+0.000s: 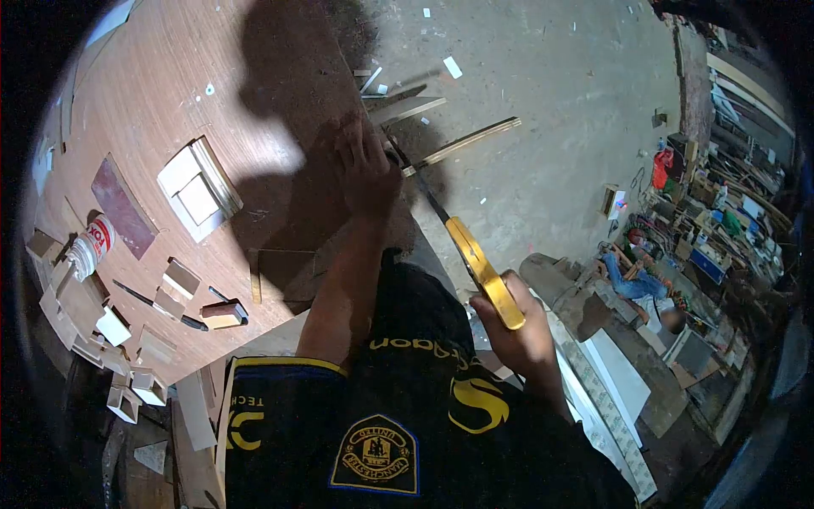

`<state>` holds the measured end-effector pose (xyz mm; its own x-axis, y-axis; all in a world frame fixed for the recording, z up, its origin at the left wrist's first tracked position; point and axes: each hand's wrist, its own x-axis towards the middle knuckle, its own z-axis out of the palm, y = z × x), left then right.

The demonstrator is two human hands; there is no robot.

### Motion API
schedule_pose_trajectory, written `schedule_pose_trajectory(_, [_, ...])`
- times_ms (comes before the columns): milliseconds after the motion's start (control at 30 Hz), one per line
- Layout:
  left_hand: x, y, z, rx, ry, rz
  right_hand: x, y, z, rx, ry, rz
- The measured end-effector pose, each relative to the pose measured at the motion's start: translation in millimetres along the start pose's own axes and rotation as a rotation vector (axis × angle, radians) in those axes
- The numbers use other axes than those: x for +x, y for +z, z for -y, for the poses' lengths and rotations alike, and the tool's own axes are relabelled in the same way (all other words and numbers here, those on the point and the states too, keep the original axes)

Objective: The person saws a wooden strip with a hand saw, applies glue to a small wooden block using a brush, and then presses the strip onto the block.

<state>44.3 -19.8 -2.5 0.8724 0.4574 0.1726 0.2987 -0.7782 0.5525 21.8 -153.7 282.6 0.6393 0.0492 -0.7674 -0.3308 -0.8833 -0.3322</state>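
A hand saw with a yellow handle (485, 276) is in my right hand (521, 331), whose fingers are closed round its lower end. Its dark narrow blade (432, 202) runs up and left to the edge of the wooden table (229, 51), crossing a thin wooden strip (471, 142) near its end. That strip juts out past the table edge over the floor. My left hand (369, 165) presses down at the edge, holding the near end of the strip; shadow partly hides the fingers. Another wood piece (415, 110) sticks out just beyond it.
On the table lie a stack of light panels (199, 188), a reddish-brown sheet (124, 206), a white-and-red container (91, 246) and several small wood blocks (181, 276). A person (636, 284) is low on the floor at right, beside piled scrap (721, 225) and long boards (606, 407).
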Motion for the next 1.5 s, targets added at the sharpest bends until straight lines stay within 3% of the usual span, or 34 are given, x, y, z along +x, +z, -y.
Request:
schedule_pose_trajectory(67, [-4, 5, 3, 0.189, -0.009, 0.048, -10, -6, 1, -0.042, -0.084, -0.047])
schedule_pose_trajectory(300, [2, 0, -1, 0.094, -0.009, -0.023, -7, -3, -1, 0.008, 0.019, 0.023])
schedule_pose_trajectory(467, [1, -4, -1, 0.082, -0.021, 0.042, -8, -7, -6, 0.016, -0.113, -0.019])
schedule_pose_trajectory(500, [1, -3, -2, 0.077, -0.021, 0.038, -1, -3, -2, 0.042, 0.025, 0.038])
schedule_pose_trajectory(633, [-2, 1, 3, 0.041, 0.024, 0.04, -10, -9, -3, -0.016, -0.111, 0.013])
schedule_pose_trajectory(733, [-5, 3, 5, 0.044, 0.005, 0.04, -24, -25, 6, -0.067, -0.082, 0.008])
schedule_pose_trajectory(767, [-5, 5, 4, 0.03, -0.006, 0.042, -10, -9, -8, -0.033, -0.179, -0.049])
schedule_pose_trajectory(800, [-4, 8, 4, 0.025, -0.005, 0.039, 1, -6, -6, 0.05, -0.031, 0.066])
schedule_pose_trajectory(867, [-4, 17, 11, 0.036, -0.012, 0.036, 3, -1, -8, -0.036, 0.03, 0.04])
schedule_pose_trajectory(1000, [-4, 10, 10, 0.095, 0.018, 0.022, -24, -21, 2, -0.071, -0.121, -0.035])
schedule_pose_trajectory(1067, [-7, 11, 8, 0.107, -0.004, 0.056, -11, -16, -5, -0.051, -0.099, -0.001])
schedule_pose_trajectory(1133, [-6, 13, 7, 0.078, 0.015, 0.012, 3, -8, -6, 0.041, 0.059, 0.092])
schedule_pose_trajectory(1233, [-2, 5, 5, 0.05, 0.024, -0.018, -5, -10, -4, 0.004, 0.067, 0.073])
schedule_pose_trajectory(1300, [1, 4, 5, 0.044, 0.008, -0.023, -20, -22, -3, -0.101, -0.091, 0.024])
schedule_pose_trajectory(1400, [-8, 9, 4, 0.095, 0.01, 0.012, -7, -12, -10, -0.024, -0.07, 0.021])
schedule_pose_trajectory(1433, [-9, 13, 6, 0.074, 0.0, 0.019, 3, -7, -9, -0.002, 0.046, 0.082])
schedule_pose_trajectory(1500, [-5, 14, 10, 0.062, -0.004, 0.015, 1, -7, -6, -0.019, 0.012, 0.054])
